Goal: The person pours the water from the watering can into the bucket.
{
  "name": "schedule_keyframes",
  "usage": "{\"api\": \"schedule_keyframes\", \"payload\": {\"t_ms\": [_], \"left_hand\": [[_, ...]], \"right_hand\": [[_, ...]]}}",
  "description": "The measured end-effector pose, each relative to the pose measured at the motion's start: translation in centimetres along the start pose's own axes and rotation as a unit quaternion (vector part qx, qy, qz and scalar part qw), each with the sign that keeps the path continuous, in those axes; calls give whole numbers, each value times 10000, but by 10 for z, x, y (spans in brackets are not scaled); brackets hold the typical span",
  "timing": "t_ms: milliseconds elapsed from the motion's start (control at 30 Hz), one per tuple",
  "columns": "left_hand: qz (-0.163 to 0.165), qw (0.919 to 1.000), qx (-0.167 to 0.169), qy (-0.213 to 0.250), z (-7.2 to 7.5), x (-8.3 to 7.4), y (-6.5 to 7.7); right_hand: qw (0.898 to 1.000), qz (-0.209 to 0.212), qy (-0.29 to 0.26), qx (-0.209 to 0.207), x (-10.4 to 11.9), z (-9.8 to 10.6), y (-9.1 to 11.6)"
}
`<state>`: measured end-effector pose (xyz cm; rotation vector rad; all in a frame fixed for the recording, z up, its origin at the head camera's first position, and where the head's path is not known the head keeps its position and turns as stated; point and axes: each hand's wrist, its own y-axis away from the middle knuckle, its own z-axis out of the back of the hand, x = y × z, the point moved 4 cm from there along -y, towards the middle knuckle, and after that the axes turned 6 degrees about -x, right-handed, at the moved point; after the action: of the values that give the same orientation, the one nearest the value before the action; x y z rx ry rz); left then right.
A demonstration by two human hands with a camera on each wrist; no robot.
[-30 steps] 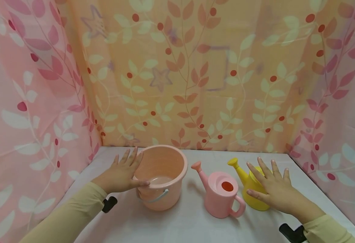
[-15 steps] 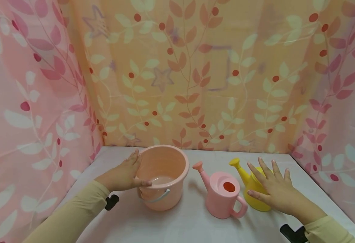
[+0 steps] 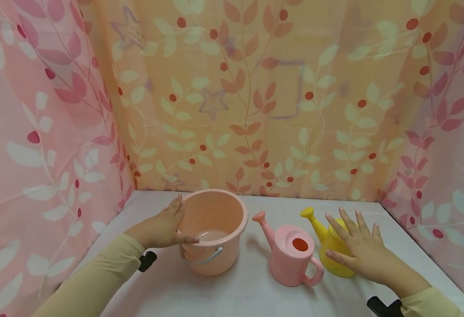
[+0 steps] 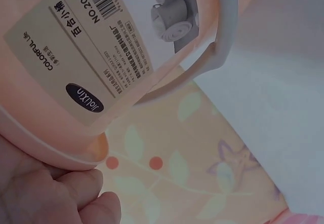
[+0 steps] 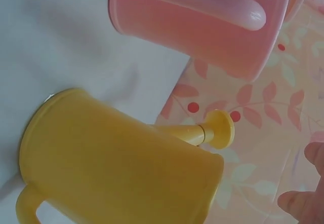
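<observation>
My left hand [image 3: 158, 229] rests on the left rim of a peach-coloured bucket [image 3: 220, 253]; the thumb lies across the front rim and the fingers point away from me. In the left wrist view, the fingers show at the edge of the bucket [image 4: 30, 89], with its label and pale handle above. My right hand [image 3: 362, 253] hovers with fingers spread over a yellow watering can [image 3: 327, 248], hiding part of it. A pink watering can [image 3: 289, 264] stands between bucket and yellow can. In the right wrist view, two fingertips [image 5: 298, 203] show past the yellow can's top.
Everything stands on a white-covered table [image 3: 251, 299]. Patterned curtains [image 3: 255, 110] enclose the back and both sides. A black strap-like device [image 3: 147, 261] sits at my left wrist, and a similar one [image 3: 382, 306] at the right.
The left hand's fingers, spread a second ago, have come together along the bucket rim. My right hand has barely moved. The whole head view has shifted slightly; bucket and cans keep their places.
</observation>
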<state>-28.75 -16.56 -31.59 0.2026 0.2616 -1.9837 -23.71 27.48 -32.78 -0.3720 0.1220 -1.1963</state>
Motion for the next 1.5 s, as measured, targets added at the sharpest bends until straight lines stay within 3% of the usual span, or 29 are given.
{"api": "schedule_keyframes", "payload": {"t_ms": [300,867,1167,1500], "left_hand": [[-81,10000,-34,-2,2,-1,0],[2,9999,31,-104,-1,1,-2],[15,10000,28,-77,-2,2,0],[44,9999,21,-112,-3,4,-1]], "right_hand": [[9992,-68,-405,-35,2,2,2],[9890,279,-1383,-432,21,2,4],[9799,-26,-1942,-447,33,-10,10],[9752,-325,-2139,-458,38,-28,16]]}}
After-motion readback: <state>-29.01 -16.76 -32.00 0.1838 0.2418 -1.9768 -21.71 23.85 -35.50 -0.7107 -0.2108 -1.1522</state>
